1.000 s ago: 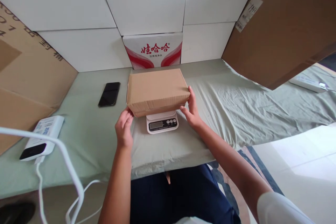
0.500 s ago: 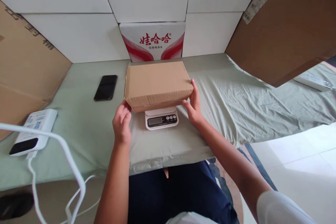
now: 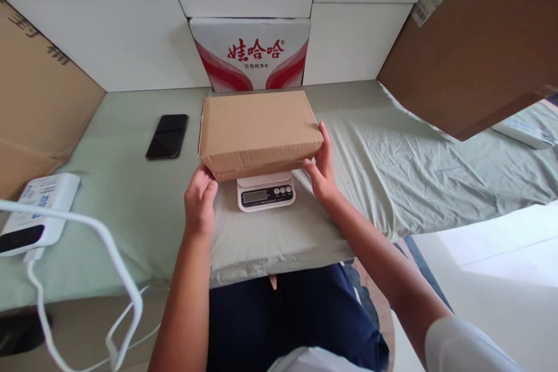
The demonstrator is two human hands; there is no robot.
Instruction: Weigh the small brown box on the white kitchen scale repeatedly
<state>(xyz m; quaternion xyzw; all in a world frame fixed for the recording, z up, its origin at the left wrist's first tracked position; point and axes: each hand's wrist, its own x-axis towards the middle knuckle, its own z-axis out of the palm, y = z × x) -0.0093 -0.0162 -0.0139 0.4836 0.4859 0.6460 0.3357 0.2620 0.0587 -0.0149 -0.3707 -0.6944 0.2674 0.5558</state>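
A closed brown cardboard box (image 3: 259,125) sits over a white kitchen scale (image 3: 267,195), covering the scale's platform; whether its full weight rests there I cannot tell. The scale's display and several buttons face me, and I can make out no digits. My left hand (image 3: 200,197) grips the box at its near left corner, with the fingers partly hidden beneath. At the near right corner, my right hand (image 3: 321,165) holds it with the thumb on the front face and fingers along the side.
A black phone (image 3: 168,136) lies left of the box. Farther left are a white device (image 3: 43,212) and its looping white cable (image 3: 117,261). Behind stands a red-and-white carton (image 3: 253,55). Large cardboard panels flank both sides, the right one (image 3: 475,46) overhanging the green cloth (image 3: 366,197).
The camera view has shifted slightly, so most things appear a little higher in the frame. Both hands keep their hold on the box, which stays over the scale.
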